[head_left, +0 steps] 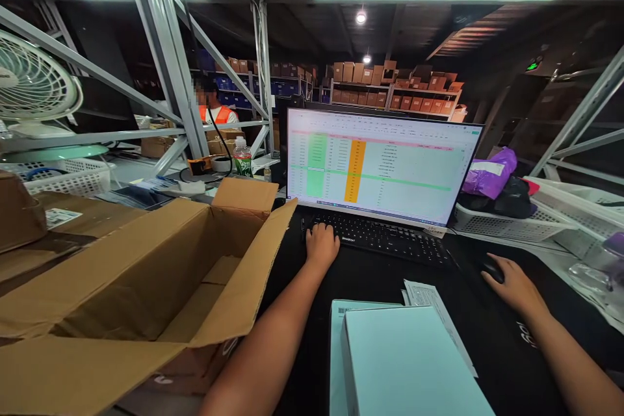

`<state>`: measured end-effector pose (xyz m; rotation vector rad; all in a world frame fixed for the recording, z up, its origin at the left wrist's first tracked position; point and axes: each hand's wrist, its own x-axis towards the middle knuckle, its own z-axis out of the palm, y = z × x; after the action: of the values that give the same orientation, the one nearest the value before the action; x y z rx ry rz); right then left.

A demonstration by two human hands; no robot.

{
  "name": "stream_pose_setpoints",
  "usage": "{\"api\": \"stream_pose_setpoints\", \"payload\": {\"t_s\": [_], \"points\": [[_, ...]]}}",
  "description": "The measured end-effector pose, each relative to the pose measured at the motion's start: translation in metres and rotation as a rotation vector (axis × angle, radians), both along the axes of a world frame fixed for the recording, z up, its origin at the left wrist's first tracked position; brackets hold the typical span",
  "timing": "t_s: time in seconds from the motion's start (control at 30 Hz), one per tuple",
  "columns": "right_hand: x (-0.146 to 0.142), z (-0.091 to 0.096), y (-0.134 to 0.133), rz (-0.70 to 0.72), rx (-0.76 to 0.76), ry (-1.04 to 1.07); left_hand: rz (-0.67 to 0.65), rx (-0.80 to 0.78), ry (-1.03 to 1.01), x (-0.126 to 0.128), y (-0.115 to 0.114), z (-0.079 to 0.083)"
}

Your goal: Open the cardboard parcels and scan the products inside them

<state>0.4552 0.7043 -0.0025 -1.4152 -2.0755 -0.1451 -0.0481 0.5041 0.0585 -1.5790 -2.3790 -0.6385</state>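
My left hand (321, 246) rests on the left end of a black keyboard (385, 238), its fingers curled down onto the keys. My right hand (513, 285) lies over a black mouse (491, 270) on the black desk mat (380, 279), fingers draped round it. Behind the keyboard a monitor (377, 166) shows a spreadsheet with green and orange columns. Two pale blue boxes (404, 364) lie stacked between my forearms, with a printed paper slip (429, 299) beside them.
A large open cardboard box (146, 286) stands at the left. White baskets (517, 224) at the right hold a purple bag (490, 172). A fan (34, 84) stands far left, near a green-labelled bottle (242, 159). A person in an orange vest (217, 114) sits behind metal racking.
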Motion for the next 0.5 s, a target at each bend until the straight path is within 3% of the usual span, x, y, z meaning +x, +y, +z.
{"api": "stream_pose_setpoints", "payload": {"t_s": [0.2, 0.5], "points": [[0.006, -0.009, 0.011, 0.018, 0.029, 0.005, -0.006, 0.003, 0.001, 0.001, -0.002, 0.001], [0.001, -0.002, 0.005, 0.0, 0.028, -0.001, -0.016, 0.017, -0.024, 0.0, -0.001, 0.001]]}}
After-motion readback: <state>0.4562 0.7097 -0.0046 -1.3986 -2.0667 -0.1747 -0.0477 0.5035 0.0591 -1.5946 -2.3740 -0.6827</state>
